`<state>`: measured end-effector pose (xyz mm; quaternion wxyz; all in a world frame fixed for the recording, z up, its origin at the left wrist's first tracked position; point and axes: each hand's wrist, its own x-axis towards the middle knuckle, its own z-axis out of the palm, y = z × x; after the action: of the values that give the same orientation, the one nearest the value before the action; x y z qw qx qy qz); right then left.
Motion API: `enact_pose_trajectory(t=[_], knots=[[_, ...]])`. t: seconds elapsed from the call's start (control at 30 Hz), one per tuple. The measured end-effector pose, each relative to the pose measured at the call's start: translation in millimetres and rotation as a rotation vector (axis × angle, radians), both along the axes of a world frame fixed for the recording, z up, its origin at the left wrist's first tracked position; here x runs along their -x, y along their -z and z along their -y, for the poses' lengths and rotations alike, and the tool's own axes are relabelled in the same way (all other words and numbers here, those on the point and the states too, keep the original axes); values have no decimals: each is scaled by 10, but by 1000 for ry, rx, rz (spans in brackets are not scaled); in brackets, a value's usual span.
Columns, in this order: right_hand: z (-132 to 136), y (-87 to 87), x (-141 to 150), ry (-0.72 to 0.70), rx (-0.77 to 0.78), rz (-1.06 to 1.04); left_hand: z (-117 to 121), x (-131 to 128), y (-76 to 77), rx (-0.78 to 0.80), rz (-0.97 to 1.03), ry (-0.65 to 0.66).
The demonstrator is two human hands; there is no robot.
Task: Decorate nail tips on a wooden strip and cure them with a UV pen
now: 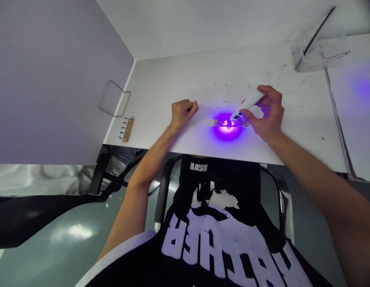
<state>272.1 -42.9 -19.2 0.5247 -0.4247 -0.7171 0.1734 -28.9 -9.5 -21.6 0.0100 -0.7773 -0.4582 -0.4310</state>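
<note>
My right hand (pixel 267 113) grips a white pen-shaped lamp (pixel 247 105), tip pointed down and left. Its violet light falls on a small flat brownish piece (pixel 223 121) lying on the white table (pixel 209 79), washing it out in a bright purple glow. My left hand (pixel 182 113) rests on the table just left of that piece, fingers curled into a loose fist. A thin strip seems to run from under the left hand toward the lit piece; whether the hand pinches it I cannot make out.
A small brown strip with several metal pins (pixel 127 130) lies near the table's left front edge. A wire bracket (pixel 113 99) hangs on the left partition. A clear plastic holder (pixel 310 54) stands at the back right. A fainter purple glow (pixel 364 87) shows beyond a divider.
</note>
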Motion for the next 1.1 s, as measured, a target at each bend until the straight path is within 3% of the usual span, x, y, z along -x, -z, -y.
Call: enact_pose_trajectory(t=[0.57,1.1], knots=[[-12,-2,13,25,36,20,-10,7,0,1,-31,-10],[-12,21,-1,63,-21,49,-15,5,7,-7,-17,-5]])
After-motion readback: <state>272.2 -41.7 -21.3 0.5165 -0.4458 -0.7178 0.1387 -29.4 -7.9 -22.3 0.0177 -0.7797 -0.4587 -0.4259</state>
